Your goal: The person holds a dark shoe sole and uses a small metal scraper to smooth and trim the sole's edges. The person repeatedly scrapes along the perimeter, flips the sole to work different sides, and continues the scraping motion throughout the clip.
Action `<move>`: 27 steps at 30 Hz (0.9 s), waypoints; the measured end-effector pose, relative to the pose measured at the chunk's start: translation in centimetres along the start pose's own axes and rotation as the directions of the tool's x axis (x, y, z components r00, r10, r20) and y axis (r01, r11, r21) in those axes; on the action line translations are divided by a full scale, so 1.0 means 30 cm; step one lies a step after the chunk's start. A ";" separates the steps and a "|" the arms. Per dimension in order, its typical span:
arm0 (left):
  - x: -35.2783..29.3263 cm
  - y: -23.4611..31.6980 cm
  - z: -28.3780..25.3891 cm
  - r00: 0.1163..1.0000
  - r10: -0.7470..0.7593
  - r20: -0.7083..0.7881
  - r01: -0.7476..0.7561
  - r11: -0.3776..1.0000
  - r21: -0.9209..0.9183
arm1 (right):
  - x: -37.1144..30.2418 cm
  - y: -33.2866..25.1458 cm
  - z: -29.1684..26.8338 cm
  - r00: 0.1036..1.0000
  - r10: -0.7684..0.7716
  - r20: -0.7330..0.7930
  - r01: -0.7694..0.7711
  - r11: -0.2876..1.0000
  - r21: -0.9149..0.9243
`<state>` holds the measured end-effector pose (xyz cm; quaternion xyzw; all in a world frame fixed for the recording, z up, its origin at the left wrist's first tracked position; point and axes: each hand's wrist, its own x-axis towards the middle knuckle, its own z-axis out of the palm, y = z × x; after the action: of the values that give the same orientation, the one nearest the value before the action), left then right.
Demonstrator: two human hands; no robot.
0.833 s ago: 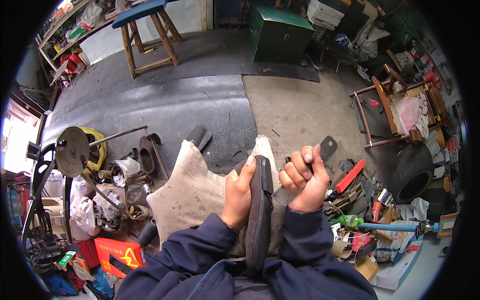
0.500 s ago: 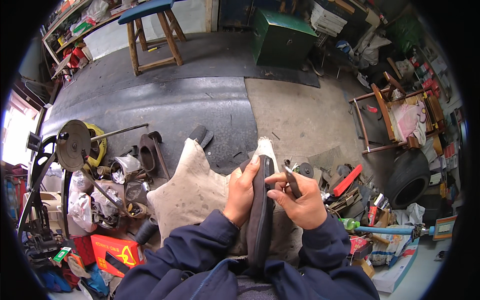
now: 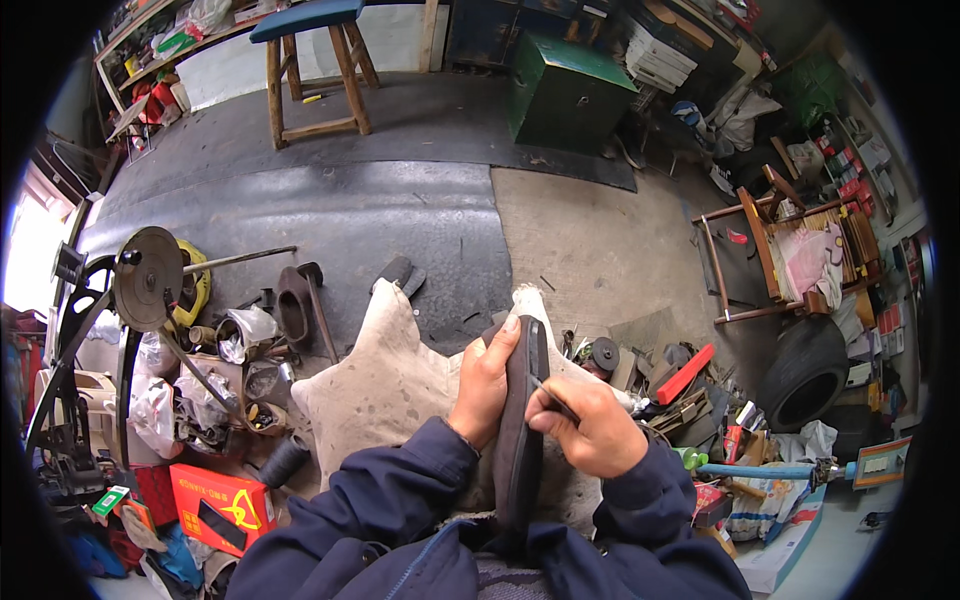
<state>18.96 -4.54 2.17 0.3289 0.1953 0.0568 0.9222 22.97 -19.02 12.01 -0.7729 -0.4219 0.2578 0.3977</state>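
Note:
My left hand [image 3: 481, 383] is closed around the side of a dark shoe [image 3: 519, 430], thumb lying along its upper part. The shoe stands lengthwise on my lap, with one end against my jacket. My right hand [image 3: 592, 422] is a fist around a slim dark metal tool [image 3: 561, 401], most of it hidden by the fingers. That tool's tip meets the edge of the shoe, a little below my left thumb; its exact kind cannot be made out. A stained beige apron [image 3: 375, 365] covers my lap beneath the shoe.
A hand-cranked machine with a round wheel [image 3: 148, 279] stands at left, beside an iron shoe last [image 3: 296, 305]. Scraps and a red bar [image 3: 685, 374] lie at right, near a tyre [image 3: 803, 372]. Farther off are a stool [image 3: 308, 22] and a green chest [image 3: 568, 92].
My right hand has turned over and closed more tightly round the tool, bringing its tip to the shoe's edge. My left hand and the shoe have hardly moved.

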 end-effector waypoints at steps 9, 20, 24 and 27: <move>-0.027 0.019 0.004 0.999 0.016 0.033 -0.017 0.999 0.040 | 0.016 0.058 -0.020 0.836 0.408 -0.368 -0.206 0.853 0.479; -0.027 0.016 0.008 0.996 0.017 0.083 -0.024 0.997 0.077 | 0.093 0.087 -0.025 0.934 0.313 -0.170 -0.184 0.834 0.521; -0.017 0.025 0.001 0.995 -0.035 0.094 0.027 0.996 0.084 | 0.112 0.104 -0.013 0.908 0.349 -0.231 -0.216 0.863 0.456; -0.012 0.033 -0.002 0.991 -0.086 0.102 0.081 0.995 0.057 | 0.117 0.115 -0.020 0.880 0.426 -0.210 -0.260 0.803 0.537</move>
<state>18.63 -3.83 2.86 0.3473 0.1620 -0.0043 0.9236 26.75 -17.39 9.24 -0.7407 -0.1229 0.2964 0.5903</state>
